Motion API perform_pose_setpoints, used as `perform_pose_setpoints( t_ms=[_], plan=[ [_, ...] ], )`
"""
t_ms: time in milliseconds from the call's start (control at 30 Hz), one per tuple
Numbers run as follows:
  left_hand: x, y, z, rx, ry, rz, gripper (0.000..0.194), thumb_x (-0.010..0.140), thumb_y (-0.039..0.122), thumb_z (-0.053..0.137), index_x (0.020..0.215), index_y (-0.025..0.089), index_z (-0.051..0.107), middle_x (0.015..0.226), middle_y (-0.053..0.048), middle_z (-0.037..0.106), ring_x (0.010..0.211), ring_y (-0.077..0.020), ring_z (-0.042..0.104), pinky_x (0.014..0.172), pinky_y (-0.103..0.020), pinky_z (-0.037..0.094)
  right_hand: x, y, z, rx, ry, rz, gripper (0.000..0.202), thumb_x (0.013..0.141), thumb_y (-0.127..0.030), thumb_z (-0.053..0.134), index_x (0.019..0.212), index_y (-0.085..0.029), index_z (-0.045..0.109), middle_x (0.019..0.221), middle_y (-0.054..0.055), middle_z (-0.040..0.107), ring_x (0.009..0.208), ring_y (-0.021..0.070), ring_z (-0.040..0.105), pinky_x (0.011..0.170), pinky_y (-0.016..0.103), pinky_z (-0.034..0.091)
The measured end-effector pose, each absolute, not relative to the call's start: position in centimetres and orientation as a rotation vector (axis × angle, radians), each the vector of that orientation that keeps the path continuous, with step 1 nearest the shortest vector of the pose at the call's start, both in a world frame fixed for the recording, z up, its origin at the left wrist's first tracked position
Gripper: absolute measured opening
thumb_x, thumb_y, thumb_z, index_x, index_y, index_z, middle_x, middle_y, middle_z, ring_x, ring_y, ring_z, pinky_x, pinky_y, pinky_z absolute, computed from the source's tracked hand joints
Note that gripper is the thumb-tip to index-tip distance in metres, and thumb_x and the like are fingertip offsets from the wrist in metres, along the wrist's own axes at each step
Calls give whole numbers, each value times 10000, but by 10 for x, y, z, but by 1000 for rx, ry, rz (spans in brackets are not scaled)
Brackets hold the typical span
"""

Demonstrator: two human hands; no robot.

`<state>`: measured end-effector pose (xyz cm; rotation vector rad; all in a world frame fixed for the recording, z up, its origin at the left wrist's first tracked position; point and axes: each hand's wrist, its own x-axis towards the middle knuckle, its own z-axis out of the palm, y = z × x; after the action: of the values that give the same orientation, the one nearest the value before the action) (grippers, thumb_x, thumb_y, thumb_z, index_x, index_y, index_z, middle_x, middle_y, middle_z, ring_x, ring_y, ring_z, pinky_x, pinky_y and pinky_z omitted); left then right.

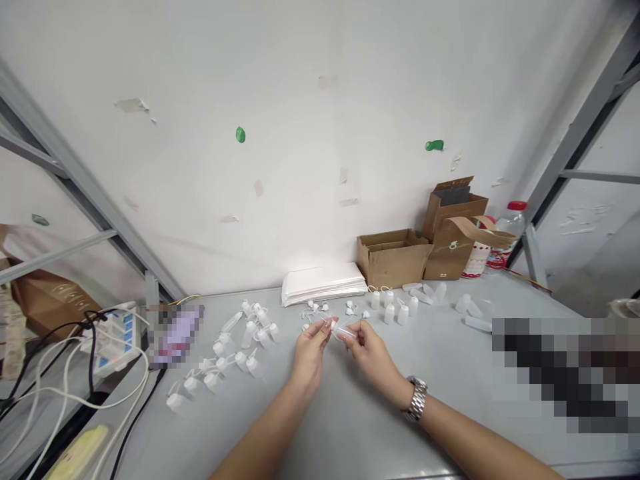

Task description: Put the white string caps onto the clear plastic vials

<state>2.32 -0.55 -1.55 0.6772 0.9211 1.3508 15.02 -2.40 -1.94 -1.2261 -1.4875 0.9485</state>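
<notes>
Near the middle of the grey table, my left hand [311,350] pinches the white cap end of a small clear bottle [343,331]. The fingers of my right hand [371,353] are closed round the bottle's other end, and the bottle lies tilted between both hands. Behind my hands are several loose white caps [350,307] with thin loops. To the left stand and lie many small capped bottles [213,380] with white loops. Small white bottles [403,313] stand to the right, with uncapped translucent ones [425,293] lying behind them.
A stack of white sheets [324,283], an open cardboard box [395,259], a brown paper bag [447,250] and a large red-capped bottle [513,230] stand along the wall. Cables and a power strip [117,340] lie at the left, beside a blurred purple object [177,333].
</notes>
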Motion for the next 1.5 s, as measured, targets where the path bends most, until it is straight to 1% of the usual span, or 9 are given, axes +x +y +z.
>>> perform_pose_setpoints(
  t_ms=[133, 233, 333, 500, 767, 1033, 1167, 1333, 1500],
  plan=[
    [24, -8, -15, 619, 934, 1361, 195, 574, 296, 722, 703, 152, 695, 846, -65, 684, 899, -175, 579, 852, -285, 401, 150, -28, -24, -1239, -1711, 486, 143, 858, -296, 421, 913, -184, 490, 729, 42, 577, 667, 175, 537, 617, 312, 449],
    [24, -10, -13, 566, 930, 1375, 196, 581, 306, 721, 705, 157, 689, 764, -41, 669, 785, -141, 585, 812, -272, 417, 148, -27, -24, -1137, -1867, 171, 148, 880, -233, 372, 897, -180, 509, 800, 85, 583, 767, 210, 541, 687, 355, 446],
    [24, -10, -10, 598, 877, 1407, 179, 599, 309, 709, 683, 154, 676, 747, -41, 657, 769, -139, 582, 810, -277, 421, 146, -27, -23, -1134, -1894, 53, 167, 889, -224, 352, 889, -175, 512, 786, 90, 584, 755, 213, 535, 677, 356, 449],
    [22, -7, -13, 630, 846, 1400, 179, 601, 291, 712, 677, 135, 669, 795, -62, 671, 824, -161, 588, 846, -297, 403, 146, -31, -20, -1210, -1786, 280, 160, 865, -291, 417, 930, -174, 505, 789, 79, 593, 732, 204, 540, 668, 350, 455],
    [20, -3, -15, 676, 822, 1348, 221, 560, 295, 740, 697, 131, 682, 791, -73, 686, 776, -159, 598, 813, -297, 419, 149, -23, -12, -1127, -1386, 1218, 313, 743, -496, 534, 746, -191, 465, 593, -28, 564, 414, 94, 459, 408, 230, 381],
    [21, -7, -6, 820, 919, 1270, 274, 584, 346, 711, 766, 141, 699, 915, -107, 688, 943, -220, 581, 887, -330, 382, 155, -20, -13, -1134, -1439, 1198, 287, 748, -465, 536, 777, -182, 501, 629, -15, 591, 479, 117, 523, 475, 248, 428],
    [20, -6, -12, 800, 963, 1293, 257, 579, 339, 708, 739, 138, 709, 888, -106, 697, 926, -220, 586, 889, -331, 378, 155, -25, -13, -1268, -1645, 943, 249, 813, -405, 465, 746, -178, 546, 643, 11, 615, 544, 148, 556, 563, 273, 436],
    [21, -7, -17, 678, 926, 1330, 248, 579, 328, 711, 747, 144, 711, 899, -93, 692, 910, -203, 586, 872, -316, 390, 150, -31, -18, -1358, -1763, 547, 176, 835, -335, 447, 852, -183, 532, 726, 42, 624, 673, 186, 572, 622, 289, 436],
    [22, -9, -17, 661, 938, 1363, 248, 598, 327, 704, 758, 136, 702, 863, -81, 682, 865, -180, 582, 848, -301, 403, 146, -30, -22, -1346, -1822, 222, 106, 847, -268, 434, 827, -181, 493, 755, 56, 632, 686, 189, 587, 602, 279, 433]
  ],
)
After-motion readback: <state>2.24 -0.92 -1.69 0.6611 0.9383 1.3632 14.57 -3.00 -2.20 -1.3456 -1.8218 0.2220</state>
